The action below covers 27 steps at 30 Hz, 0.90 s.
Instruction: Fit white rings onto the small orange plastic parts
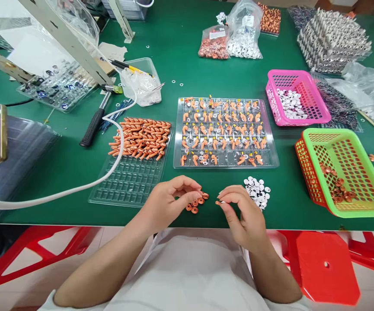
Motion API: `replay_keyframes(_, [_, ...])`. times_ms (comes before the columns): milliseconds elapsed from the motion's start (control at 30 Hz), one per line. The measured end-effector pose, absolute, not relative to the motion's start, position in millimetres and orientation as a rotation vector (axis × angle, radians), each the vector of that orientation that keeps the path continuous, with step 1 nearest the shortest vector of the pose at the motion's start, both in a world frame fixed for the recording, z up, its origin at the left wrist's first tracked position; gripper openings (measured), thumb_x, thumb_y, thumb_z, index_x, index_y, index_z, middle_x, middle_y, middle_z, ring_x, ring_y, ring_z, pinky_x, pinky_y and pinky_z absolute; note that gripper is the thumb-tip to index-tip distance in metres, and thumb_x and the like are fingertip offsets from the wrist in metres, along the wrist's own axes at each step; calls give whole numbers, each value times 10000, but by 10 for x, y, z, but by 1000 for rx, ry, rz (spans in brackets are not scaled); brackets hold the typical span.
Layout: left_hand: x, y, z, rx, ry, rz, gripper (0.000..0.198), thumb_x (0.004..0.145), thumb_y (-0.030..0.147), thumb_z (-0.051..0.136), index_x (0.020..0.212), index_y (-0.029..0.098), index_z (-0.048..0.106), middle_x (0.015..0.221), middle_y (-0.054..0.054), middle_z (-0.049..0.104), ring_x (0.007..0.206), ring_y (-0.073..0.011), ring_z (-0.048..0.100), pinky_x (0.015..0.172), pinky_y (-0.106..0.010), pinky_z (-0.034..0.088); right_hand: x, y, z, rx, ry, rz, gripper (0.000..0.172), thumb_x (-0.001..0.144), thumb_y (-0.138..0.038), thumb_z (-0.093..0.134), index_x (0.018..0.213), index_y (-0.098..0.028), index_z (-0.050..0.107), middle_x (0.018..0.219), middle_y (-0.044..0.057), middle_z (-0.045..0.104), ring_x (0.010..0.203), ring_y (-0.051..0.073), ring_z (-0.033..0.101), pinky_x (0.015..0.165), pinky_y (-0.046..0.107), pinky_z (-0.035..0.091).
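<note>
My right hand [247, 214] pinches a small orange-brown round cap [218, 202] between thumb and fingertips, with a bit of white showing against it. Close to its right lies a loose pile of white discs [257, 192]. My left hand [170, 203] is closed, thumb and fingertips together; whatever they may hold is hidden. Beneath those fingertips sits a small group of orange-brown round caps [194, 210] with holes in the middle. Beyond both hands, a clear compartment tray [227, 165] carries rows of curved orange pieces with small yellow and clear parts.
At left, a ribbed tray [125, 183] bears stacked orange-brown pieces, and a white cable [117, 162] crosses it. A hammer [92, 127] lies farther left. Right are a pink basket [271, 97] of white discs and a green basket [368, 172] of brown caps. Bagged parts [214, 45] stand behind.
</note>
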State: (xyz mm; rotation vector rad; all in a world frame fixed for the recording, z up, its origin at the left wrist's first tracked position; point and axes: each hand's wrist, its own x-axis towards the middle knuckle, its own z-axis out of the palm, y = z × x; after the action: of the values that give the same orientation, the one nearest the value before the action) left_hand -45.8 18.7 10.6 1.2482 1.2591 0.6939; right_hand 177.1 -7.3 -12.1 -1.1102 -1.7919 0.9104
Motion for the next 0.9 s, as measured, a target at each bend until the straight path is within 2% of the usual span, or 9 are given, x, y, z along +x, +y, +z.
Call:
replay_keyframes(133, [-562, 221, 51, 1668, 1389, 660, 111, 919, 281, 625, 959, 218, 708, 964, -28, 742, 900, -186, 680, 764, -293, 539, 1886, -124, -140, -1141, -1636, 961, 168, 943, -90, 502, 962, -227, 596, 933, 53, 642, 938, 210, 604, 788, 394, 508])
replay_keyframes(267, [-454, 224, -22, 1999, 1255, 608, 147, 945, 195, 570, 995, 186, 708, 975, -67, 710, 967, -210, 602, 802, -322, 523, 1896, -155, -165, -1138, -1591, 960, 163, 938, -95, 519, 943, -227, 614, 910, 53, 652, 919, 216, 610, 782, 403, 512])
replay_keyframes(567, [-203, 382, 0, 2289, 1210, 228, 101, 888, 137, 596, 851, 137, 691, 876, -99, 633, 878, -244, 533, 738, -365, 490, 1858, -187, -155, -1142, -1643, 1028, 172, 930, -105, 554, 983, -248, 633, 931, 44, 692, 921, 209, 637, 781, 390, 551])
replay_keyframes(767, [-231, 467, -52, 2272, 1205, 431, 121, 875, 133, 589, 790, 147, 675, 804, -88, 658, 819, -228, 551, 731, -357, 492, 1870, -225, -205, -1169, -1588, 1092, 127, 940, -145, 563, 962, -241, 642, 942, 59, 684, 923, 210, 633, 793, 404, 577])
replay_keyframes(900, [-251, 435, 3, 2083, 1192, 610, 89, 877, 176, 623, 840, 178, 703, 907, -86, 702, 879, -220, 609, 761, -353, 516, 1856, -227, -211, -1235, -1487, 1140, 118, 960, -178, 548, 965, -242, 647, 1036, 77, 663, 1003, 212, 624, 831, 404, 588])
